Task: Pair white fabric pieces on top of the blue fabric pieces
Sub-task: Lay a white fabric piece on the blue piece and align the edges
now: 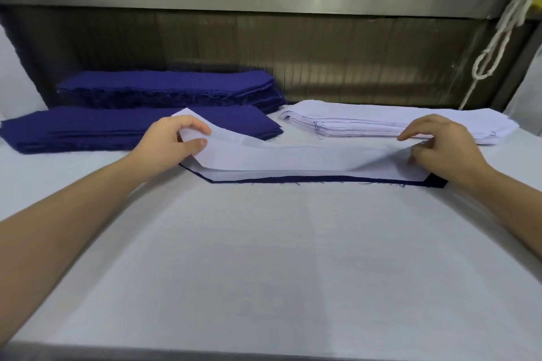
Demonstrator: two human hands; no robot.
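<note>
Because the white piece [293, 158] likely needs squaring over the blue piece [437, 180], your left hand [167, 141] and right hand [443, 146] each pinch an end, far edge lifted.

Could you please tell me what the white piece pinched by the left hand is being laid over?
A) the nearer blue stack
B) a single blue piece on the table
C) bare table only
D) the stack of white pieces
B: a blue piece shows as a thin strip along the near edge and at the right corner under the white piece, whose left end the left hand pinches and holds raised.
</note>
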